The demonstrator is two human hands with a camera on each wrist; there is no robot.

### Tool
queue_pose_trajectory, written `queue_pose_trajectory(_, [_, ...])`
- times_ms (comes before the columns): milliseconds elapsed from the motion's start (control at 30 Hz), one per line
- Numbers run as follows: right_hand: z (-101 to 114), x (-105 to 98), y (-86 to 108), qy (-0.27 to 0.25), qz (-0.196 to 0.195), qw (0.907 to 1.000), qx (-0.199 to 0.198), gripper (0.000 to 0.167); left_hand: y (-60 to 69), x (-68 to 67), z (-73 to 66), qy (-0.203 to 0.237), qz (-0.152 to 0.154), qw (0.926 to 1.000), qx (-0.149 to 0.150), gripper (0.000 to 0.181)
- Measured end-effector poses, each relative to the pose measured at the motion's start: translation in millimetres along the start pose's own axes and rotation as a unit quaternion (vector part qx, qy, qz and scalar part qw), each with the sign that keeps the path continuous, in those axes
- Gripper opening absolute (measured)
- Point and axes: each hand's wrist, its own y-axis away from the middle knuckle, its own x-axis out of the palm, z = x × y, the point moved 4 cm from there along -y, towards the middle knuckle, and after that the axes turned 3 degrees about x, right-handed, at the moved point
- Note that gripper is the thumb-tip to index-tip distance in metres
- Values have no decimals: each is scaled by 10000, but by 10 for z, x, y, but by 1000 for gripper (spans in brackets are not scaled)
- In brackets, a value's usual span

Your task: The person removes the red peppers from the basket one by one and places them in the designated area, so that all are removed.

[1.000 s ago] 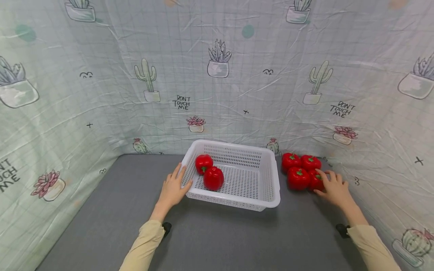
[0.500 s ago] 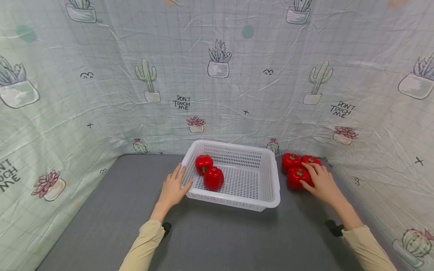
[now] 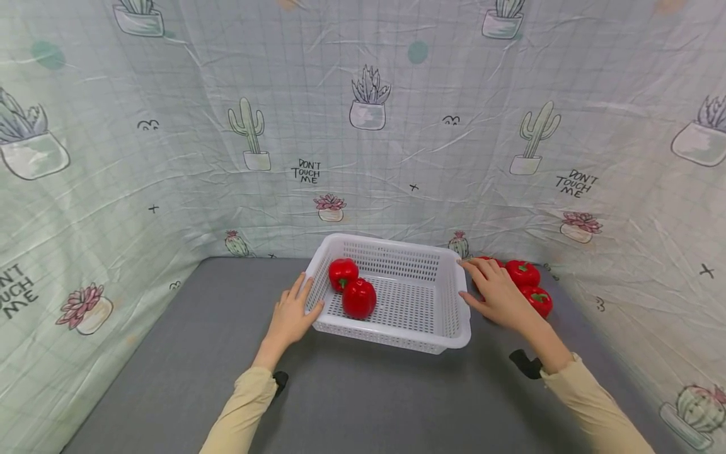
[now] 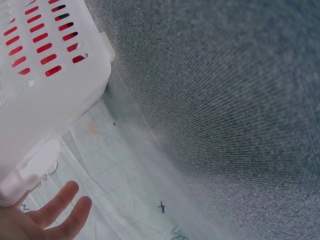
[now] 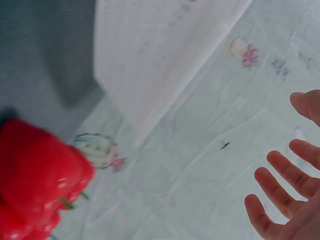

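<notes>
Reading the printed cloth (image 3: 380,161), we find DON'T TOUCH ME twice in full. We see the left hand (image 3: 288,318) spread, resting against the left end of the white basket (image 3: 391,335), where two red peppers (image 3: 359,299) lie. The right hand (image 3: 496,295), empty with fingers parted, hangs near the basket's right rim; other red peppers (image 3: 523,273) sit beside the basket on the gray table (image 3: 363,397).

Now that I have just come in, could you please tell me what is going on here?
A person's left hand touches the left side of a white basket with two red peppers inside. The right hand holds nothing, near the basket's right rim. More red peppers sit on the gray table, partly hidden by that hand.
</notes>
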Motion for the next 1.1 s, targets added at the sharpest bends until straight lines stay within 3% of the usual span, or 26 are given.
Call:
queue_pose_trajectory(233, [275,-18,-281,38,109,9988,-470,64,-5,7,7,-29,-2,10000,10,62])
queue_pose_trajectory(600, [546,185,-819,-153,275,9977,-600,57,1,4,5,-88,-30,9999,47,62])
queue_pose_trajectory(900, [689,502,-1168,-195,306,9971,-672,49,0,13,7,-109,-30,9999,9,61])
queue_pose_trajectory(1100, [771,828,-1285,-82,746,9947,-705,44,4,10,4,-109,-23,9999,-3,61])
